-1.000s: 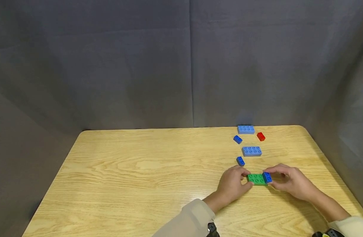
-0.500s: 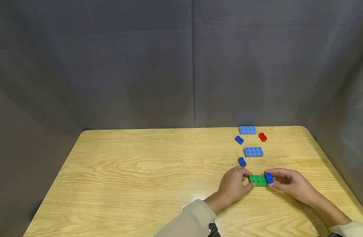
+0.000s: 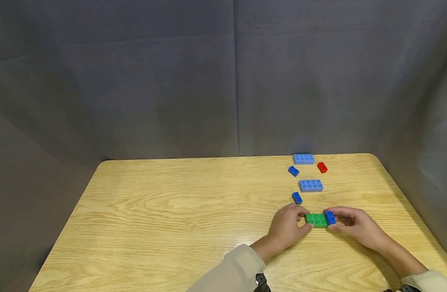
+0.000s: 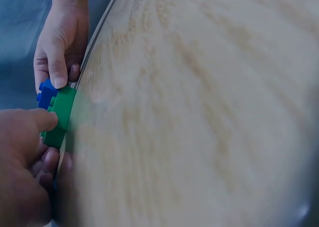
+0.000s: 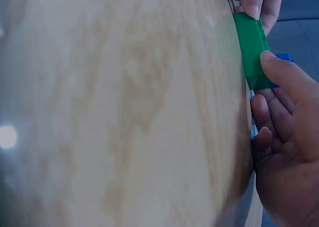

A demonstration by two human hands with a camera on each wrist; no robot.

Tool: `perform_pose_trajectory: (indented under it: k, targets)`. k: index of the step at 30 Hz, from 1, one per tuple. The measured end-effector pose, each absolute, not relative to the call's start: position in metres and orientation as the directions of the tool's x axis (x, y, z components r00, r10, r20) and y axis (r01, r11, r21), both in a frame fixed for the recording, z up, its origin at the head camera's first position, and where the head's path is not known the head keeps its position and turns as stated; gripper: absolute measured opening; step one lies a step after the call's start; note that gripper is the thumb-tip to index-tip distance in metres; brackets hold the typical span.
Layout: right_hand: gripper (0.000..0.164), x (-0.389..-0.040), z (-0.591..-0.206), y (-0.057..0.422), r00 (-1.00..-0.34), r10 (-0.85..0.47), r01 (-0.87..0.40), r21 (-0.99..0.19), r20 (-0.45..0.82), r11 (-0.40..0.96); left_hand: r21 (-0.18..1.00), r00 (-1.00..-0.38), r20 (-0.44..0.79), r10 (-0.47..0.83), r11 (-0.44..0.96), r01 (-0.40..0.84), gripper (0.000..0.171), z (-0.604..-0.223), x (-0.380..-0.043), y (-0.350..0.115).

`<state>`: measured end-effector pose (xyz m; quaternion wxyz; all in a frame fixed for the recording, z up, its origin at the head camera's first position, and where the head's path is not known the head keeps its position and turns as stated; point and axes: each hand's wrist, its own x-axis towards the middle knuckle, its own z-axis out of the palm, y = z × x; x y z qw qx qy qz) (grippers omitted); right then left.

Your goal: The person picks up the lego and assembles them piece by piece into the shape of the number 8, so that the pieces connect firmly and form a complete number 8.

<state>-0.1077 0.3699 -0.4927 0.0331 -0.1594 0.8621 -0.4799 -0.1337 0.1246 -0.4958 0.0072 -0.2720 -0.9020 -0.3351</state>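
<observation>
A green brick (image 3: 316,220) with studs on top lies on the table, its long side running left to right. On its right end sits a small blue brick (image 3: 330,217). My left hand (image 3: 287,227) pinches the green brick's left end between thumb and fingers. At the other end, my right hand (image 3: 362,227) pinches the joined bricks, thumb on the near side and fingers on the far side. In the right wrist view the right thumb (image 5: 286,75) presses the green brick's side, just below the blue one.
Beyond the hands lie two light blue bricks, one nearer (image 3: 310,185) and one at the back edge (image 3: 303,159). Two small dark blue bricks, one near (image 3: 297,198) and one farther (image 3: 293,171), and a red brick (image 3: 322,167) lie among them. Grey curtains surround the wooden table (image 3: 172,223).
The small blue brick sits lower and flush on the green brick's right end. My right thumb and fingers have shifted slightly; the left hand keeps its hold.
</observation>
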Motion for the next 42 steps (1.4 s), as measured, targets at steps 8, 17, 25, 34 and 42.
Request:
perform_pose_trajectory:
  k: [8,17,25,34,42]
  targets:
    - [0.037,-0.109,-0.496,0.369,-0.941,-0.329,-0.228,-0.869,0.081,0.439,0.624,-0.852,0.168,0.495,0.616,0.481,0.027,-0.495,-0.134,0.122]
    - [0.036,-0.107,-0.500,0.371,-0.944,-0.322,-0.215,-0.867,0.067,0.449,0.734,-0.846,0.113,0.521,0.530,0.424,0.026,-0.494,-0.136,0.118]
    - [0.037,-0.106,-0.498,0.371,-0.949,-0.311,-0.202,-0.864,0.056,0.460,0.839,-0.849,0.136,0.510,0.396,0.372,0.020,-0.486,-0.143,0.110]
    - [0.037,-0.106,-0.495,0.369,-0.955,-0.293,-0.190,-0.850,0.043,0.492,0.823,-0.848,0.276,0.452,0.345,0.452,0.029,-0.478,-0.155,0.109]
    - [0.037,-0.108,-0.493,0.369,-0.959,-0.281,-0.188,-0.836,0.042,0.515,0.836,-0.901,0.218,0.375,0.404,0.371,0.046,-0.480,-0.168,0.115]
